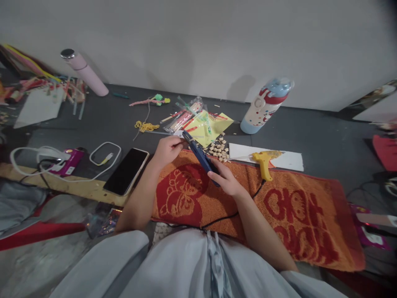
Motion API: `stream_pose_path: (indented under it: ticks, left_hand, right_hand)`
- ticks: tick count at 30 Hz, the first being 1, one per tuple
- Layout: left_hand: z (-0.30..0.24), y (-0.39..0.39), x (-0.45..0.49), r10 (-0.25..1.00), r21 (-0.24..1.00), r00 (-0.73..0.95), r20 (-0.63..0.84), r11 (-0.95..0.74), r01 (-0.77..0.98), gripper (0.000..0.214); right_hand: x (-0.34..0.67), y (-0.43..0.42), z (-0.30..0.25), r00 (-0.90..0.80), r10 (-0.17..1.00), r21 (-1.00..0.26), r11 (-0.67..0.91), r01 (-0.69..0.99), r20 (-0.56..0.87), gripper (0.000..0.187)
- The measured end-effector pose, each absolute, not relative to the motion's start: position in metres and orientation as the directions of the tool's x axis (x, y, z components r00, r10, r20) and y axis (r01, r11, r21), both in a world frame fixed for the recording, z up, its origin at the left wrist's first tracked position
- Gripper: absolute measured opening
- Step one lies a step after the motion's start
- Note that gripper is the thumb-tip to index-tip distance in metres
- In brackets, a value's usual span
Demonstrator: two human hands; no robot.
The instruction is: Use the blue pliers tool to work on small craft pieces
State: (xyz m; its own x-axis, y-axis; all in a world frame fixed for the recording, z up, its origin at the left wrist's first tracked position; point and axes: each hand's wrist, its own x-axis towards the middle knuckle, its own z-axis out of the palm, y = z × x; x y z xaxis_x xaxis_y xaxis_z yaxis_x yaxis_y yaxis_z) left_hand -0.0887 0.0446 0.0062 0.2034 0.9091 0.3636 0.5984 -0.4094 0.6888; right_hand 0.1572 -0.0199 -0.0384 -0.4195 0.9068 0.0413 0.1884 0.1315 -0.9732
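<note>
My right hand [226, 178] is closed around one end of a long, narrow dark blue object [201, 155], which slants up and left over the towel; its exact kind is unclear. My left hand [168, 150] is closed near the object's far end, fingers pressed together, and what they pinch is hidden. A small white piece [179, 133] shows just beyond those fingertips. Under both hands lies an orange and red towel [294, 223]. Small wooden pieces [218, 150] are heaped beside the blue object, next to a yellow sheet [225, 121].
A yellow glue gun [264, 161] rests on a white board [291, 161] at right. A patterned bottle [259, 109] and a pink flask [89, 76] stand behind. At left are a phone [126, 171], a white cable [119, 151], a purple power strip [70, 162] and yellow yarn [145, 126].
</note>
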Motion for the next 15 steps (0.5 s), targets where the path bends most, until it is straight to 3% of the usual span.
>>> stream_pose_path:
  ticks: [15]
  left_hand:
    - [0.0051, 0.0451, -0.0884, 0.896, 0.66, 0.224, 0.384, -0.436, 0.612, 0.02]
  right_hand:
    - [0.1551, -0.0203, -0.04, -0.394, 0.919, -0.98, 0.089, 0.179, 0.011, 0.065]
